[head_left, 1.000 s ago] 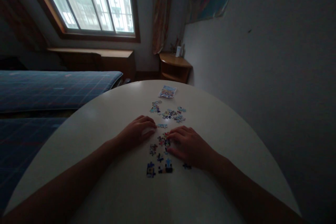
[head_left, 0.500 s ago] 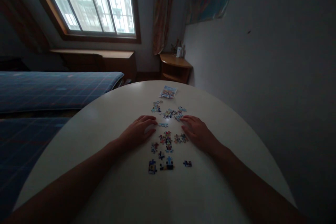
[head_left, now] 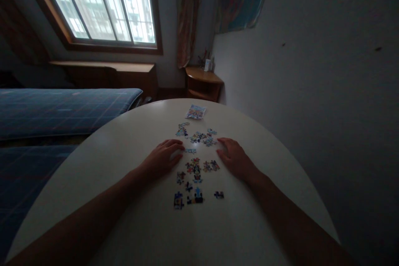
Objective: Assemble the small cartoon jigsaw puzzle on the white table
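**2 hands flat on tabletop, puzzle pieces between them**

Round white tabletop: curved far edge runs just behind a small colourful printed picture card. The right rim sits close to a plain grey wall; the left rim is next to a blue checked bed. Wide bare surface left of the left forearm, right of the right forearm, and across the near part. The near edge is cut off by the frame.

Hard to see: the room is dim and backlit by the barred window, so prints on the pieces are unreadable and single piece outlines blur. Items on the wooden corner shelf are too small to tell. Both arms are cut at the bottom of the frame.

Left hand: palm down on the tabletop, fingers stretched out and loosely together, holding nothing. Its fingertips are just beside 1 small bluish loose piece; contact cannot be told.

Right hand: palm down, fingers relaxed and extended, holding nothing. Its fingertips are near the far scatter of small colourful jigsaw pieces.

The middle group of pieces lies between the 2 hands. A near row of darker pieces and 1 lone dark piece sit closer to the body, apart from both hands.
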A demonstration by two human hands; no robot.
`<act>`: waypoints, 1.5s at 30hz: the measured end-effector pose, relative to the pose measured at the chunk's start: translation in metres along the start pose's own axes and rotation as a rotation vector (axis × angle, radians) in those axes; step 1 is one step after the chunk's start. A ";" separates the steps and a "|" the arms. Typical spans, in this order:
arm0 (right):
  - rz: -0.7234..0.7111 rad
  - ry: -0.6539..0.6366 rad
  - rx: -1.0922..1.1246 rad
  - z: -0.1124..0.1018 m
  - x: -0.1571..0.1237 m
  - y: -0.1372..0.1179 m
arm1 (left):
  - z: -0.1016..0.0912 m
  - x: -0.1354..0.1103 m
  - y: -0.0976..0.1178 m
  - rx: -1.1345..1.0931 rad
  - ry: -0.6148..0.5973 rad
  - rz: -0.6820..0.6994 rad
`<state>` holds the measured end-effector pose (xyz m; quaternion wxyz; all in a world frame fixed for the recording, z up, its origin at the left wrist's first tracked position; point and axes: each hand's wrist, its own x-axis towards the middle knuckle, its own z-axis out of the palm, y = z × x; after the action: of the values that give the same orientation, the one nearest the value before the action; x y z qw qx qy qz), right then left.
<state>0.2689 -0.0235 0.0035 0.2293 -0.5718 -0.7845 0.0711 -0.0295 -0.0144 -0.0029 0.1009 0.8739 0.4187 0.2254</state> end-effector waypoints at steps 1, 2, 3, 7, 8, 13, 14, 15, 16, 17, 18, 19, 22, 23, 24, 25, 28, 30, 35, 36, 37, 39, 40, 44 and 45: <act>0.042 0.009 -0.020 -0.001 0.000 0.001 | 0.000 0.000 0.000 -0.004 0.003 -0.001; 0.076 0.014 -0.041 -0.001 0.001 0.003 | 0.001 0.000 0.000 -0.008 0.003 0.000; 0.104 0.016 -0.062 -0.001 0.001 0.004 | 0.001 0.000 0.000 -0.009 0.004 0.000; 0.121 0.003 -0.133 0.000 0.001 0.006 | 0.003 0.002 0.003 0.010 0.020 -0.014; 0.100 0.004 -0.143 0.000 0.001 0.005 | 0.004 0.003 0.004 0.016 0.027 -0.022; -0.007 -0.014 -0.139 -0.001 -0.002 0.002 | 0.006 0.005 0.006 0.026 0.039 -0.018; -0.007 -0.018 -0.132 -0.001 -0.002 0.001 | 0.005 0.005 0.005 0.028 0.038 -0.014; -0.002 -0.017 -0.122 -0.001 -0.002 0.000 | 0.005 0.005 0.005 0.031 0.037 -0.011; 0.007 -0.008 -0.109 -0.001 -0.001 0.000 | 0.006 0.005 0.005 0.034 0.036 -0.008; 0.018 0.006 -0.093 0.000 0.001 -0.001 | 0.006 0.005 0.005 0.037 0.035 -0.006; 0.032 0.025 -0.074 0.001 0.003 -0.002 | 0.006 0.005 0.005 0.040 0.035 -0.004; 0.048 0.046 -0.053 0.001 0.006 -0.002 | 0.006 0.005 0.005 0.043 0.037 -0.004; 0.112 0.079 0.004 0.003 0.016 -0.003 | 0.008 0.006 0.005 0.049 0.045 -0.006; 0.134 0.077 0.019 0.003 0.019 -0.003 | 0.008 0.006 0.005 0.050 0.047 -0.007; 0.153 0.071 0.032 0.004 0.022 -0.003 | 0.008 0.006 0.005 0.048 0.048 -0.005; 0.167 0.062 0.043 0.004 0.025 -0.002 | 0.007 0.006 0.005 0.045 0.049 -0.004; 0.186 0.044 0.060 0.003 0.030 -0.002 | 0.006 0.005 0.006 0.033 0.045 0.003; 0.183 0.040 0.074 0.003 0.030 -0.003 | 0.005 0.005 0.006 0.026 0.037 0.005; 0.158 0.020 0.148 -0.002 0.021 -0.007 | 0.006 0.004 0.005 0.023 0.029 0.001; 0.150 0.017 0.160 -0.003 0.020 -0.007 | 0.006 0.004 0.004 0.020 0.030 0.000; 0.139 0.016 0.171 -0.004 0.019 -0.008 | 0.006 0.004 0.004 0.016 0.033 -0.003; 0.115 0.016 0.200 -0.006 0.018 -0.010 | 0.005 0.003 0.005 -0.001 0.047 -0.012; 0.110 0.007 0.230 -0.007 0.017 -0.011 | 0.004 0.002 0.006 -0.012 0.060 -0.018; 0.170 -0.095 0.492 -0.011 0.013 -0.020 | 0.000 0.001 0.017 -0.079 0.152 -0.059; 0.185 -0.103 0.557 -0.011 0.011 -0.024 | 0.000 0.001 0.022 -0.108 0.182 -0.077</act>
<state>0.2501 -0.0234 0.0253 0.3299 -0.5516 -0.6898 0.3332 -0.0141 -0.0274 0.0056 0.1181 0.8265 0.4464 0.3221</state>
